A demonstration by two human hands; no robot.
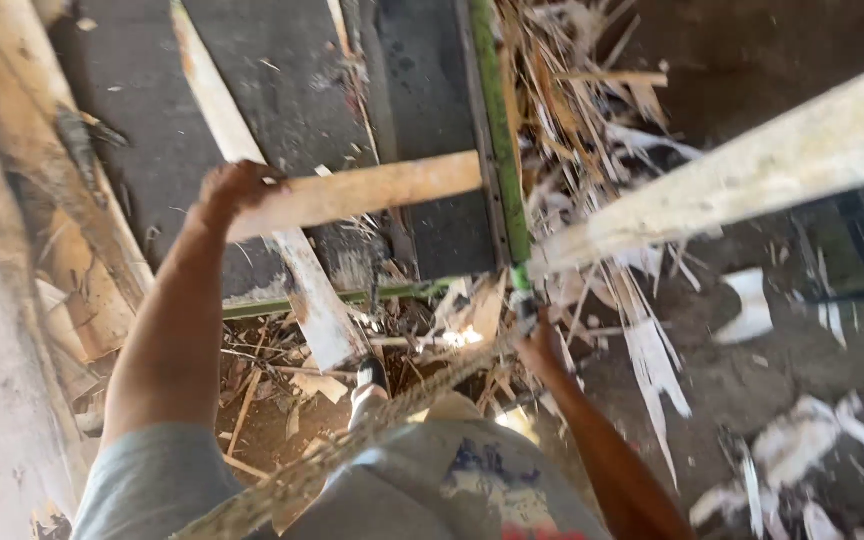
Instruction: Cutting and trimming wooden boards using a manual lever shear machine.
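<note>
My left hand [235, 188] is clenched around the near end of a pale wooden bar [367, 192], which reaches right to the green frame edge [500, 150], apparently for steadying. My right hand [540, 345] sits low at that edge's near tip; its fingers are blurred, so I cannot tell its grip. Splintered strips [592, 130] litter the ground to the right.
</note>
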